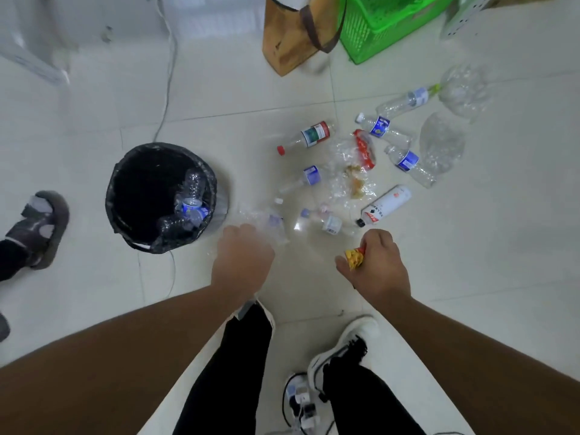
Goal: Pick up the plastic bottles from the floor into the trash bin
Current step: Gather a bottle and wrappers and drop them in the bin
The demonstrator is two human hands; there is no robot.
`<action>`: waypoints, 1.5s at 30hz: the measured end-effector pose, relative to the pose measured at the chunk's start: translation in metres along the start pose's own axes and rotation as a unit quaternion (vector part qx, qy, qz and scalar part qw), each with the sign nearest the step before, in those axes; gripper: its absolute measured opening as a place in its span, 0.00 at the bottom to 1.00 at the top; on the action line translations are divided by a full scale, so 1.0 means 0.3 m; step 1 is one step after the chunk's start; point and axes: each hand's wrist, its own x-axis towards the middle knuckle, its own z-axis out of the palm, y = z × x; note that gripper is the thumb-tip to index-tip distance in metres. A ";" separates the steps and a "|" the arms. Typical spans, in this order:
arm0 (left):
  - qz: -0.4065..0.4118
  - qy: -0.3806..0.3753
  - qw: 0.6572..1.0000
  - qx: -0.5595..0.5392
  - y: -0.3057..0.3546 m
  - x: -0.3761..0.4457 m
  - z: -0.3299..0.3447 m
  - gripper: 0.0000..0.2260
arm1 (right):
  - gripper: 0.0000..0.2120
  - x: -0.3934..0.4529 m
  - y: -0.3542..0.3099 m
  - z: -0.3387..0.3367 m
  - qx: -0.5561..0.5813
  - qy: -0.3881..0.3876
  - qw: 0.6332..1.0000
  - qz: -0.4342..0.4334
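1. The left hand (243,255) is curled round a crumpled clear bottle (266,222), which sticks out beyond the knuckles, just right of the trash bin (125,196).
2. The right hand (375,262) is closed on something with a yellow and red wrapper (354,257); whether that is a bottle or only a label I cannot tell.
3. The trash bin stands on the floor (470,246) at the left, lined with a black bag, and already holds a few crushed bottles (191,202).
4. Still scattered on the floor, to the right of the trash bin and beyond the hands:
   - a white bottle (387,204) with a black cap, near the right hand
   - a clear bottle with a white label (329,222) between the two hands
   - a red-capped bottle (309,136) farther off
   - several blue-labelled bottles (406,161) at the far right, among crumpled clear plastic.
5. Handling, as I judge it: these look empty, so light and easily carried two at a time. The thin clear walls will buckle and slide under a squeeze; the neck just below the cap is the stiffest place to hold. The white bottle looks firmer and could be taken round its middle.
6. A brown bag (292,36) and a green basket (376,26) stand at the far side; another person's sandalled foot (40,224) is at the left edge.
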 end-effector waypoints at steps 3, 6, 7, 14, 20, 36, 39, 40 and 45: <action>0.012 -0.005 1.000 0.013 -0.034 0.059 -0.015 0.22 | 0.22 0.061 -0.005 0.047 -0.018 -0.009 1.000 -0.011; 0.004 -0.016 1.000 0.019 -0.063 0.124 0.026 0.23 | 0.21 0.132 0.002 0.122 -0.003 0.000 1.000 -0.001; -0.001 -0.023 1.000 0.021 -0.071 0.149 0.052 0.23 | 0.20 0.158 0.011 0.155 0.002 0.000 1.000 0.001; -0.038 -0.035 0.998 0.030 -0.155 0.411 0.421 0.26 | 0.26 0.473 0.190 0.481 -0.042 -0.028 0.997 -0.064; -0.033 -0.019 0.998 0.053 -0.302 0.682 0.795 0.40 | 0.34 0.747 0.427 0.814 -0.125 -0.052 0.980 -0.148; 0.007 0.013 1.000 0.001 0.004 0.246 0.383 0.25 | 0.43 0.382 0.347 0.177 -0.016 -0.038 0.999 0.016; 0.006 0.022 1.000 -0.008 0.142 0.168 0.231 0.25 | 0.42 0.327 0.325 -0.060 0.000 -0.029 0.999 0.044; 0.002 0.026 1.000 -0.016 0.187 0.144 0.185 0.25 | 0.41 0.311 0.318 -0.129 0.004 -0.026 0.999 0.047; -0.032 0.050 0.995 -0.077 0.338 0.015 -0.006 0.24 | 0.42 0.253 0.249 -0.402 0.029 -0.048 0.998 0.039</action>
